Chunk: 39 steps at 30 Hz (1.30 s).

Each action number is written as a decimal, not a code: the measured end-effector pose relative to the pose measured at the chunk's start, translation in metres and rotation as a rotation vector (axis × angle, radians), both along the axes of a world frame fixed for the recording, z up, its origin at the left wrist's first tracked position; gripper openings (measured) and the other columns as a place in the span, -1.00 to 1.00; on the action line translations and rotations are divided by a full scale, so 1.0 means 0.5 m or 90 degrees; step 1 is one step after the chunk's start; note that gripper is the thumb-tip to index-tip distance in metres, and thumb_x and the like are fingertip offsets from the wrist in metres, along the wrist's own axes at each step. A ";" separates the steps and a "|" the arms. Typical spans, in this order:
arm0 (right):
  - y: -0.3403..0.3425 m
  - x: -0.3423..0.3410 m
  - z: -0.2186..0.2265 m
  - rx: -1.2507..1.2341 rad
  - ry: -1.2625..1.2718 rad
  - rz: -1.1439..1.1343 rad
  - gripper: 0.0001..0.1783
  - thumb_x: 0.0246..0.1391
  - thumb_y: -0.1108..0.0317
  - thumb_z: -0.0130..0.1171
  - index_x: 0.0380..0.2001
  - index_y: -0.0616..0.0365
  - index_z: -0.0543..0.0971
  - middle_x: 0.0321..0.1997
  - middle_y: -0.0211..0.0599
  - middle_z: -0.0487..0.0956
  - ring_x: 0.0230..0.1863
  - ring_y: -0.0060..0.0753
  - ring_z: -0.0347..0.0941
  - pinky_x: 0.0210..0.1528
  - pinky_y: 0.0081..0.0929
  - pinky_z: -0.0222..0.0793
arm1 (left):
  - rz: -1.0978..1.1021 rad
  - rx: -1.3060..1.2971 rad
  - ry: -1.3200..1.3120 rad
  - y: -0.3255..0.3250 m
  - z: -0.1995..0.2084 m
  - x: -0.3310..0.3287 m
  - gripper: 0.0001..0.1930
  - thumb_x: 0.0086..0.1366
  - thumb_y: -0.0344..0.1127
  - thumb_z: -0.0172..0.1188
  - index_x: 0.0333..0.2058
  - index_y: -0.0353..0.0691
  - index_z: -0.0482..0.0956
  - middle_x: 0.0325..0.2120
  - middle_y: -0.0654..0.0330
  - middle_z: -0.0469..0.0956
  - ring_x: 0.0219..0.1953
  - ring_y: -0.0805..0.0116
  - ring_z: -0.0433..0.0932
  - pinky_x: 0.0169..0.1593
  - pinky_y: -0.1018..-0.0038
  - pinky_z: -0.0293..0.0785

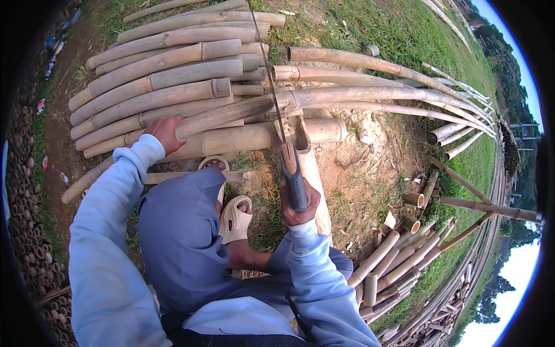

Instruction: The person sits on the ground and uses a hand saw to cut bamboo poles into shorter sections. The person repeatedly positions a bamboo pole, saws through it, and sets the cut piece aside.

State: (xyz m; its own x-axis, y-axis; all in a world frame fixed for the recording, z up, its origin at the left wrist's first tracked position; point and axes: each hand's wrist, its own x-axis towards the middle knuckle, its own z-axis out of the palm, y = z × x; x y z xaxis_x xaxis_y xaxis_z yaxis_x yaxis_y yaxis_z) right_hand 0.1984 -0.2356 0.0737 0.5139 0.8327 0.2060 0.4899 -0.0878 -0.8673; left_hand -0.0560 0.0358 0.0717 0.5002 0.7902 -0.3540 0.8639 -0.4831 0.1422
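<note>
My left hand (165, 134) is closed round a long bamboo pole (225, 113), pressing on it from above. In my right hand (300, 203) is the handle of a hand saw (270, 75), its fingers wrapped round the dark grip. The thin blade points away from me and crosses the pole right of my left hand; whether its teeth are inside the bamboo cannot be made out. Beneath the pole lies a thick bamboo log (237, 140), near a notched bamboo piece (310, 173) that slants toward my right leg.
Several cut bamboo lengths (167, 81) lie side by side at far left. Longer poles (358, 59) stretch to the right. Shorter pieces (399, 260) are heaped at lower right, below a bamboo post frame (491, 208). My sandalled foot (236, 220) is close to the log.
</note>
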 end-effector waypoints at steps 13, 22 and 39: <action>0.029 0.010 -0.036 -0.051 0.147 -0.020 -0.93 0.09 0.50 0.26 -0.33 0.25 0.60 -0.55 -0.39 0.53 -0.50 -0.66 0.37 -0.44 -0.53 0.34 | -0.034 0.073 0.019 0.071 -0.083 -0.001 -0.26 0.10 -0.13 0.40 0.25 -0.16 0.36 -0.14 -0.12 0.64 -0.01 -0.09 0.59 0.14 0.07 0.43; -0.213 -0.028 0.032 -0.112 0.057 -0.029 -0.82 0.06 0.50 0.26 -0.23 0.27 0.65 -0.45 -0.35 0.63 -0.42 -0.56 0.53 -0.31 -0.52 0.45 | -0.025 0.052 0.039 0.071 -0.064 0.002 -0.27 0.07 -0.17 0.41 0.22 -0.20 0.38 -0.15 -0.14 0.63 -0.04 -0.12 0.60 0.08 0.08 0.48; -0.116 -0.004 0.011 -0.057 0.041 -0.042 -0.78 0.05 0.53 0.28 -0.18 0.26 0.66 -0.35 -0.25 0.70 -0.31 -0.50 0.62 -0.20 -0.48 0.51 | 0.004 0.013 0.043 0.071 -0.049 0.026 -0.31 0.08 -0.16 0.40 0.20 -0.18 0.41 -0.10 -0.14 0.61 0.01 -0.12 0.57 0.12 0.06 0.44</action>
